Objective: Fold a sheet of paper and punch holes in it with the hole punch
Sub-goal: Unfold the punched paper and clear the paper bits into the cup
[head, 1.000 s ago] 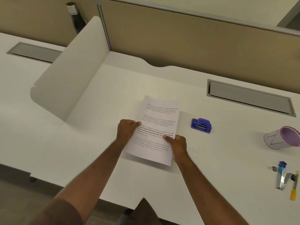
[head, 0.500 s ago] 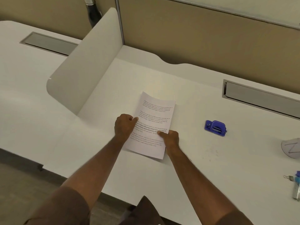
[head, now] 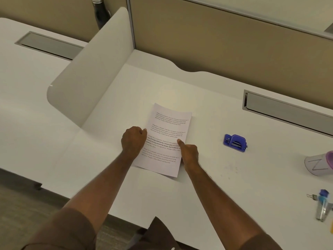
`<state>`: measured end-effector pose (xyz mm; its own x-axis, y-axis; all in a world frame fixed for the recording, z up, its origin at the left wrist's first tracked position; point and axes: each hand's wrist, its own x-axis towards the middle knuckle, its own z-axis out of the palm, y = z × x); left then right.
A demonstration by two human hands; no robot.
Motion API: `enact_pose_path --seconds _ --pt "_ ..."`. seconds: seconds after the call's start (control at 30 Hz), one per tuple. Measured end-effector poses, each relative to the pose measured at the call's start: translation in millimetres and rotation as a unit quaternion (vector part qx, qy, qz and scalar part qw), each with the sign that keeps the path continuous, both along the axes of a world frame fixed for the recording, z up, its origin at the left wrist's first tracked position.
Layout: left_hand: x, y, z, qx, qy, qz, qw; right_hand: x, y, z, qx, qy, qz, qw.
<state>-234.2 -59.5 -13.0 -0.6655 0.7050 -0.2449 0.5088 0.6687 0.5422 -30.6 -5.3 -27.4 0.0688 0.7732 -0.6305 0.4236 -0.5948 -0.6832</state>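
Head view, the only view. A white rectangular sheet of printed paper (head: 164, 139) lies on the white laminate desk (head: 207, 186), long axis running away from the person, unfolded: no crease visible, all four text blocks showing. Far edge looks slightly lifted or curled; cannot confirm.

Left hand (head: 133, 140) sits at the sheet's left edge, about mid-length, fingers curled under, thumb on top. Appears to pinch the edge, but the underside contact is hidden. Right hand (head: 189, 153) is at the right edge, thumb or forefinger pressed on the printed face, other fingers curled at or under the margin. Whether it pinches the sheet or only pins it down, cannot tell.

Small blue plastic two-hole punch (head: 235, 142) stands on the desk to the right of the sheet, well apart, untouched.

Status, my judgement: fold not yet made; hands are placed to begin it. Remaining: fold, crease, bring punch and paper together, punch. Task is at its opening stage.
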Motion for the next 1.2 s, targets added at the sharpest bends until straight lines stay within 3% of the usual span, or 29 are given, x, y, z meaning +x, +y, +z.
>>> enact_pose_path --seconds 0.17,0.37,0.67,0.97,1.2 --pt "-3 -3 -1 -0.004 0.004 0.005 1.000 9 4 9 0.017 -0.039 0.023 0.999" --pt "-10 -7 -8 -0.008 0.006 0.028 1.000 27 9 15 -0.007 0.032 -0.027 0.999" --pt "2 -19 -10 0.046 0.028 0.042 0.998 69 13 26 -0.002 0.052 -0.077 0.996" --pt "117 10 -1 0.179 -0.020 -0.169 0.969 158 0 32 0.090 0.017 -0.073 0.993" --pt "200 41 -22 0.224 0.039 -0.340 0.913 244 -16 31 0.143 -0.027 -0.107 0.984"
